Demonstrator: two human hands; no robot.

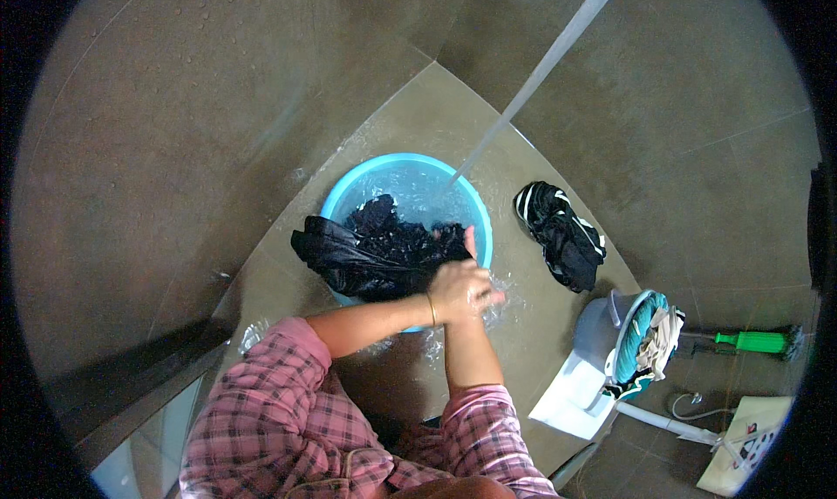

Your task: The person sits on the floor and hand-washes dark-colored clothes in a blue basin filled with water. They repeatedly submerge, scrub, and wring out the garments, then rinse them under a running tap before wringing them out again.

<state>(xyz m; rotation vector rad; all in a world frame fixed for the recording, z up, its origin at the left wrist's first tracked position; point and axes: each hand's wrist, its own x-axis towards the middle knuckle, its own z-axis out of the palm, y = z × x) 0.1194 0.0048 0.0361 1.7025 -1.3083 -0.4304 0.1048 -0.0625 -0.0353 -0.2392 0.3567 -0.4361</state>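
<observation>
The left hand [453, 285] covers most of the right hand [475, 281], so neither grip can be told. The dark clothes [384, 246] hide the blue basin's [349, 194] near rim.

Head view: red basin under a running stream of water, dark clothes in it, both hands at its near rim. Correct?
Not quite. The basin is light blue, not red, as the head view shows. The rest holds: the water stream runs in, with dark clothes inside and both hands at the rim.

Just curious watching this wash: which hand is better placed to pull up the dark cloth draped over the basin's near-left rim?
Probably the left hand: it lies on the dark cloth at the blue basin, over the right hand.
</observation>
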